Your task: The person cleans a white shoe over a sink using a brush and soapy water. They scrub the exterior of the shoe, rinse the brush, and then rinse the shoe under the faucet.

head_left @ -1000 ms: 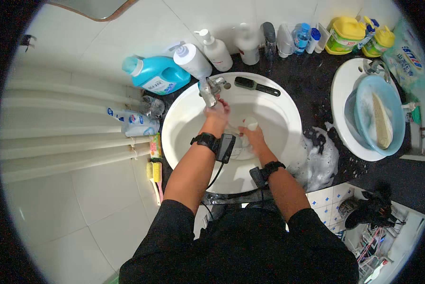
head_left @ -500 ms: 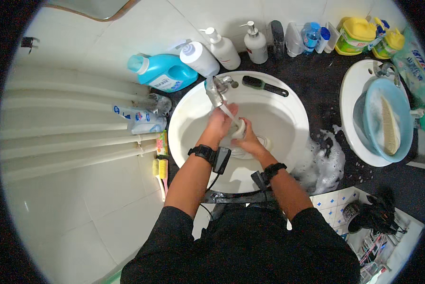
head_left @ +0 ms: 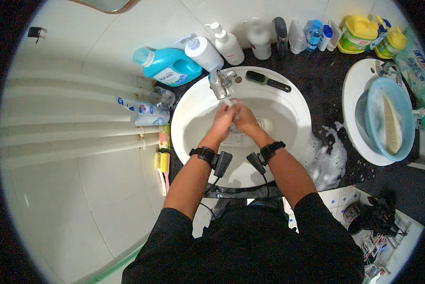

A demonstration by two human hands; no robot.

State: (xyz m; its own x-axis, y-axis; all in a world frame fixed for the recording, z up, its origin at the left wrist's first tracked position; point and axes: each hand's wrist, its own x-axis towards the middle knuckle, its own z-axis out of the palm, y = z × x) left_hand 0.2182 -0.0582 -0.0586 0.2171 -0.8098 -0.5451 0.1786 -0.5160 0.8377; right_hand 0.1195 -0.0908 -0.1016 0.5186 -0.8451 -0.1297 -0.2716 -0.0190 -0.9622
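My left hand (head_left: 223, 119) and my right hand (head_left: 246, 119) are pressed together just below the tap (head_left: 219, 87), over the white oval sink (head_left: 183, 142). Their fingers are closed around a white shoelace, most of it hidden inside the grip. Loose loops of the shoelace (head_left: 266, 125) lie in the bowl below and beside my right hand. Water from the tap runs onto my fingers.
A black-handled brush (head_left: 268, 81) rests on the sink's back rim. Bottles, including a blue detergent bottle (head_left: 171, 67), line the wall. Foam (head_left: 327, 163) covers the counter at right, near a second sink with a blue basin (head_left: 372, 118) holding a pale shoe (head_left: 391, 125).
My left hand was spread under the water, with the bundled shoelace in my right hand. Both hands are now together under the stream. The view has shifted slightly.
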